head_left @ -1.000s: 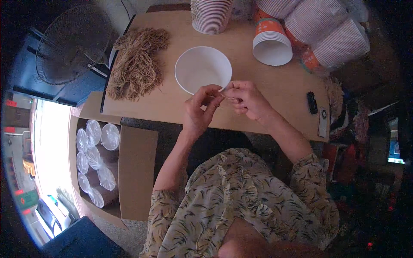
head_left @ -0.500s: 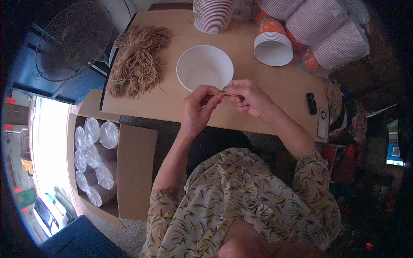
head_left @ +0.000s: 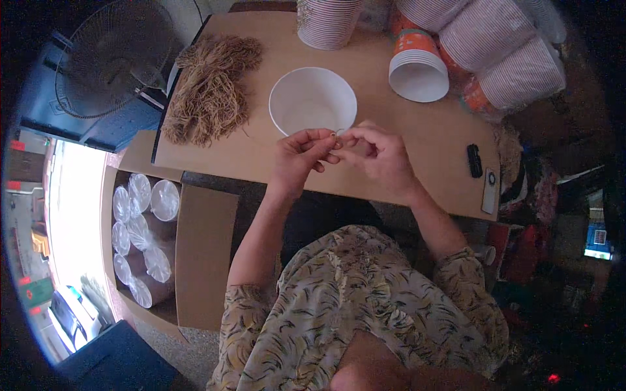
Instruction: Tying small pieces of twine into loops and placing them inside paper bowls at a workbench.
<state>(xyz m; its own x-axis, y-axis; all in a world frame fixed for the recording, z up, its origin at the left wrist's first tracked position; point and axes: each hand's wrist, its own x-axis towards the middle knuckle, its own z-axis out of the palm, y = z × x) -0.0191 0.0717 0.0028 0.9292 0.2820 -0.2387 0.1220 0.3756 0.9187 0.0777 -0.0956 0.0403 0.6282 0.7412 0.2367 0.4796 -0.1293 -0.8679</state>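
Note:
In front of the white paper bowl (head_left: 312,101), my two hands meet at their fingertips above the table's near edge. My left hand (head_left: 295,163) pinches a short piece of thin brown cord (head_left: 337,133) between thumb and forefinger. My right hand (head_left: 386,159) bends its thumb and forefinger toward the same spot, and they too seem closed on the cord; most of it is hidden by the fingers. Beyond my left hand, a tangled heap of brown cord (head_left: 212,98) lies at the table's left side. The bowl's visible inside holds nothing I can make out.
A tall stack of paper bowls (head_left: 329,26) stands at the back. Orange and white bowls (head_left: 420,68) and plastic-wrapped stacks (head_left: 521,75) lie at the right. A black object (head_left: 474,161) and a remote (head_left: 488,190) sit near the right edge. A carton (head_left: 207,257) with wrapped stacks stands lower left.
My right hand has turned and its fingers have shifted at the cord, which showed more of its length before. My left hand stays at nearly the same place, still pinching.

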